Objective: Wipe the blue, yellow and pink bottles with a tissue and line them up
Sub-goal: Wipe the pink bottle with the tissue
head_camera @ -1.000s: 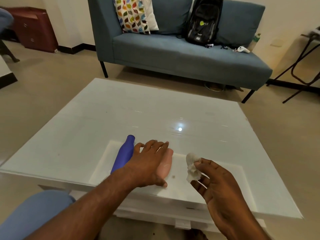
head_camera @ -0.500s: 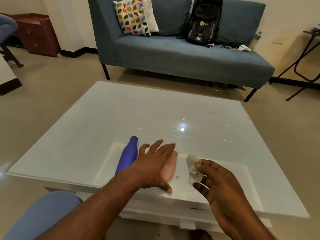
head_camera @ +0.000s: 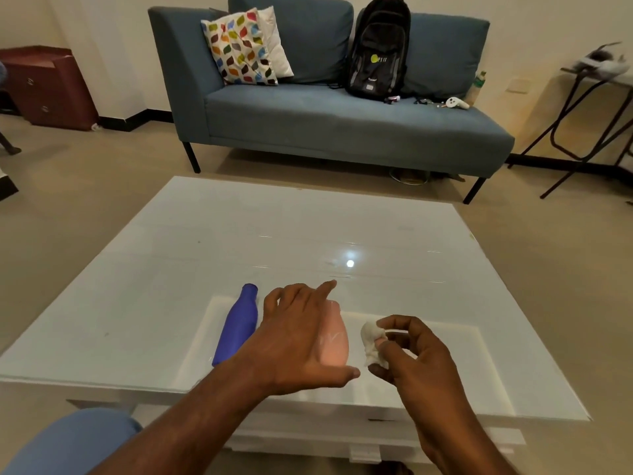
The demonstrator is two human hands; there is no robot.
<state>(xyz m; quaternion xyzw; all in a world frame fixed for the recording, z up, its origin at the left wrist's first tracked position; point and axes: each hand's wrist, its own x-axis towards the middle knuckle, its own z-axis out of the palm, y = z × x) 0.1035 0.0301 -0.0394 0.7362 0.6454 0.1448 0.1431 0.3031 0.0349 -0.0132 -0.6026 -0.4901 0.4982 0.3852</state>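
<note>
Now keep the left hand (head_camera: 301,337) spread loosely over the pink bottle (head_camera: 334,337), which lies on its side near the front edge of the white table (head_camera: 308,228) a little to the right of the blue bottle (head_camera: 236,329); steady it without clenching. Bring in the tissue (head_camera: 371,342), pinched in the right hand (head_camera: 411,358), and wipe along the body. Cannot see the yellow bottle.

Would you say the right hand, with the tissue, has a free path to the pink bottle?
Probably only in part: the right hand pinching the tissue is beside the pink bottle, but the left hand covers most of it.
</note>
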